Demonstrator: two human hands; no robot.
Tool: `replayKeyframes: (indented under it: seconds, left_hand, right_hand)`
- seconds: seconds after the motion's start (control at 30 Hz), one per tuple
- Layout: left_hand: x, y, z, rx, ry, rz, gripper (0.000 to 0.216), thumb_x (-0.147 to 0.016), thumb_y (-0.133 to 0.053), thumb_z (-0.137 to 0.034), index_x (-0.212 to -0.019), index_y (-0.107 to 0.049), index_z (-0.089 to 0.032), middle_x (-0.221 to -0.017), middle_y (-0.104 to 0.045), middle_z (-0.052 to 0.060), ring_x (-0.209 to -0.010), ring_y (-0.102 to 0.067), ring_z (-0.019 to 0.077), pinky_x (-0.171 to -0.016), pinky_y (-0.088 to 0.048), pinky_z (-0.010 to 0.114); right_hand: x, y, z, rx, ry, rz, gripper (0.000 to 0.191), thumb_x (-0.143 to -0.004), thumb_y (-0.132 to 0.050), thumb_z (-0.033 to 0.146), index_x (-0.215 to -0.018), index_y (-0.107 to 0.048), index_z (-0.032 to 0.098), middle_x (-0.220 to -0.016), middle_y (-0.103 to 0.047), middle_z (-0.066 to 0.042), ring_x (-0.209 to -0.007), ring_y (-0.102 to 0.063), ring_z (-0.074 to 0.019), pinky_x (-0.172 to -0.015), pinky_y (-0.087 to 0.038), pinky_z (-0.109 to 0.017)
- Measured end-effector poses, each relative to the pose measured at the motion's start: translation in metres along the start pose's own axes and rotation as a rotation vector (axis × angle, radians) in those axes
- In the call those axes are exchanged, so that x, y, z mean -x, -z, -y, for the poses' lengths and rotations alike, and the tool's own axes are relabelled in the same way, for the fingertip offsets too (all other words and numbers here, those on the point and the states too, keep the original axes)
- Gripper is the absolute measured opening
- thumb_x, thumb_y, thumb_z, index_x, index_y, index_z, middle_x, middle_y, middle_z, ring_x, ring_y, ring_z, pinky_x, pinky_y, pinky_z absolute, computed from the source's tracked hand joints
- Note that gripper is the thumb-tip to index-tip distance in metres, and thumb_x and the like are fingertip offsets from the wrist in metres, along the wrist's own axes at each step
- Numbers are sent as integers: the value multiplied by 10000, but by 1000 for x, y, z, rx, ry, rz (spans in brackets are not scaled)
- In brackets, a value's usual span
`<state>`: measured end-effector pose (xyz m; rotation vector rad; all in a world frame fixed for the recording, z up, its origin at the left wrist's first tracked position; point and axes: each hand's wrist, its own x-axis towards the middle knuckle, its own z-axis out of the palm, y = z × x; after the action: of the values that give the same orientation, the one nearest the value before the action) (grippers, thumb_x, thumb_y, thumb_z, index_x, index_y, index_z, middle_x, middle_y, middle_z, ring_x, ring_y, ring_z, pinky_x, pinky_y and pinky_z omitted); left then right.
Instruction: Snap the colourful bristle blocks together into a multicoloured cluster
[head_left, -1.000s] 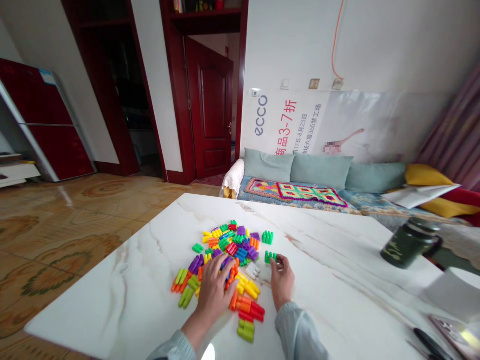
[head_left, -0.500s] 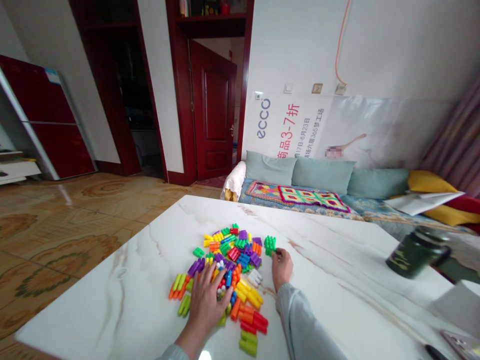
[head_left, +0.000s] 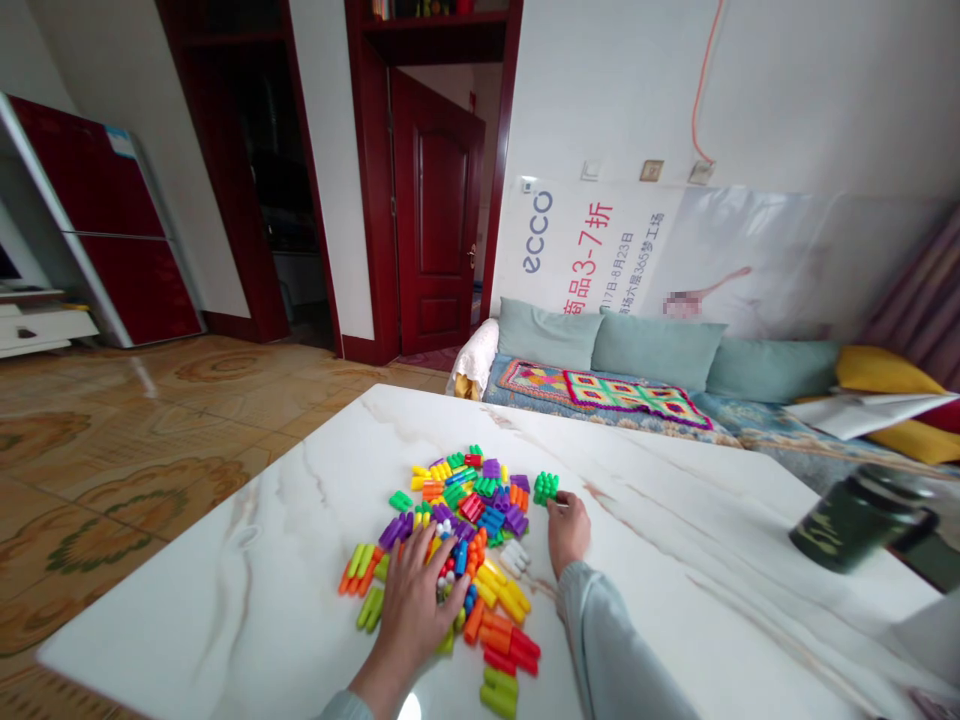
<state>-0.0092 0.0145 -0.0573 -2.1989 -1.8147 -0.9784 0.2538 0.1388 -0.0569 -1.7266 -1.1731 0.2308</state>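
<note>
A heap of colourful plastic building pieces (head_left: pixel 491 520), mostly finger-shaped and joined in rows, lies on the white marble-patterned table (head_left: pixel 300 560). My left hand (head_left: pixel 420 600) rests over the near left part of the heap, palm down with fingers spread, hiding some pieces. At the heap's right edge, a cluster of green pieces (head_left: pixel 546 487) stands a little apart. My right hand (head_left: pixel 568 530) is just below that cluster, its fingertips pinched together. Whatever is between those fingertips is too small to make out. Yellow pieces (head_left: pixel 502 590) and white pieces (head_left: pixel 515 558) lie between my hands.
A dark green lidded mug (head_left: pixel 855 525) stands on the table at the right. Beyond the table's far edge is a sofa (head_left: pixel 600 350) with pale green cushions. A red door (head_left: pixel 439 210) and a red fridge (head_left: pixel 97 220) are farther back.
The camera view has shifted slightly, moving the room and mug rightward in the picture. My left hand stays spread on the heap. My right hand remains pinched beside the green cluster.
</note>
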Motion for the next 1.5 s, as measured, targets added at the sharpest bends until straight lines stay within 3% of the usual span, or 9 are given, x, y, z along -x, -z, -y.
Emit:
replayKeyframes:
  seconds: [0.23, 0.4, 0.53, 0.67, 0.8, 0.97, 1.17, 1.33, 1.5]
  left_hand:
    - [0, 2, -1, 31, -2, -1, 470, -867, -569, -468, -1298, -618, -286, -1433, -525, 100, -1331, -459, 351, -1114, -339, 560]
    - [0, 3, -4, -17, -4, -4, 468, -870, -567, -463, -1291, -622, -265, -1440, -512, 118, -1335, -447, 353, -1108, -334, 566]
    - [0, 5, -6, -16, -15, -13, 458, -880, -558, -442, -1297, -612, -261, -1419, -529, 113, -1318, -465, 346, -1095, -345, 565]
    - [0, 6, -5, -31, -23, -22, 456, -887, -551, -456, -1296, -608, -261, -1410, -535, 115, -1299, -480, 341, -1077, -352, 562]
    - [0, 4, -4, -53, -43, -39, 462, -884, -558, -465, -1298, -604, -266, -1397, -546, 116, -1278, -493, 333, -1071, -346, 553]
    - [1, 1, -2, -48, -53, -47, 462, -884, -555, -483, -1292, -608, -272, -1390, -554, 110, -1271, -498, 329, -1058, -355, 549]
    - [1, 2, -3, -36, -40, -51, 459, -881, -556, -494, -1284, -615, -283, -1387, -558, 103, -1265, -506, 335, -1063, -349, 560]
    - [0, 1, -2, -36, -45, -70, 453, -886, -547, -495, -1282, -620, -287, -1398, -553, 93, -1259, -511, 332, -1066, -352, 546]
    - [-1, 0, -3, -34, -41, -84, 436, -876, -566, -465, -1265, -631, -280, -1368, -577, 90, -1250, -515, 324, -1062, -361, 536]
  right_hand:
    - [1, -1, -4, 16, -1, -54, 348, -779, -510, 441, -932, -636, 156, -926, -705, -116, -758, -647, -219, -666, -450, -302]
    - [10, 8, 4, 31, 101, -73, 432, -872, -361, 488, -974, -600, 143, -906, -675, -129, -731, -620, -208, -655, -448, -304]
    - [21, 8, 32, 71, 345, 112, 367, -907, -357, 399, -957, -632, 162, -948, -672, -104, -859, -616, -208, -767, -454, -304]
    - [24, -12, 71, 171, 531, 358, 274, -848, -488, 230, -1027, -695, 211, -1018, -686, -59, -995, -605, -194, -885, -418, -283]
    - [21, -37, 99, 346, 505, 475, 433, -710, -558, 90, -1081, -724, 239, -1070, -678, -82, -1016, -608, -237, -862, -403, -318]
    - [23, -50, 105, 488, 442, 515, 440, -766, -551, 115, -1156, -698, 254, -1105, -656, -101, -980, -625, -244, -796, -402, -321]
    - [27, -49, 98, 514, 461, 495, 364, -809, -526, 93, -1102, -697, 227, -1099, -660, -94, -1029, -595, -235, -801, -384, -298]
    - [31, -42, 99, 454, 486, 436, 217, -891, -515, 186, -1000, -701, 201, -1098, -657, -98, -1037, -588, -235, -837, -389, -297]
    - [37, -33, 94, 389, 474, 402, 310, -954, -370, 161, -1011, -675, 157, -1024, -676, -95, -934, -630, -180, -828, -426, -253]
